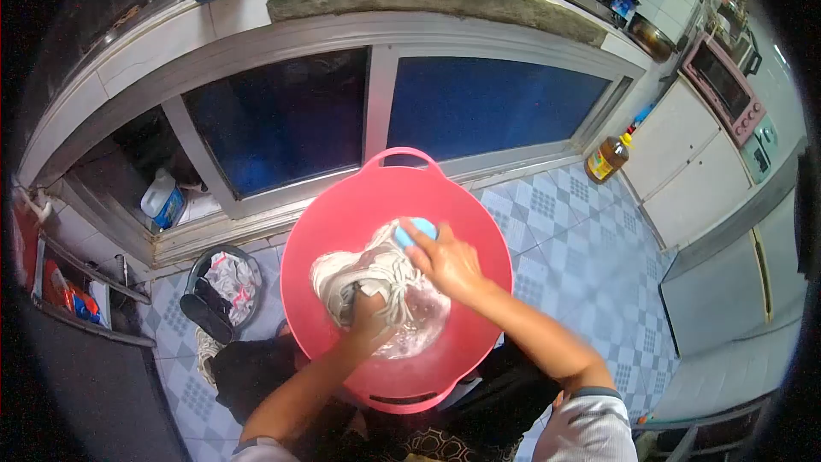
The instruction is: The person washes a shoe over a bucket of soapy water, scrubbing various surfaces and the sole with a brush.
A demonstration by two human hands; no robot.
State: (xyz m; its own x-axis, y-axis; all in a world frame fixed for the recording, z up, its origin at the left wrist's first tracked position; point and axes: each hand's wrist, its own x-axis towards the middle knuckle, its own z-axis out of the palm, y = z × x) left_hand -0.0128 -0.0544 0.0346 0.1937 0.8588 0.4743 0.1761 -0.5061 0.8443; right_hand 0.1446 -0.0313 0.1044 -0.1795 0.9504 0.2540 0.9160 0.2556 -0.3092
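While cloth [398, 282] in the basin [398, 197] hides the left hand's [370, 312] grip, the right hand [453, 265] clasps a blue block [414, 229]; bottle label [600, 164] outside: unreadable.

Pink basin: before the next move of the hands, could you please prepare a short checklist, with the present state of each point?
1. Light-blue object in the right hand: ok, the fingers are over it.
2. Left hand on the pale cloth: ok, it is in contact.
3. Left hand's grip firm: cannot tell, its fingertips are hidden in the folds.
4. Cloth fully inside the pink basin: ok, none hangs over the rim.
5. Pink basin standing steady: cannot tell, its underside is hidden.
6. Grey basin with other clothes kept apart: ok, it is on the floor to the left.
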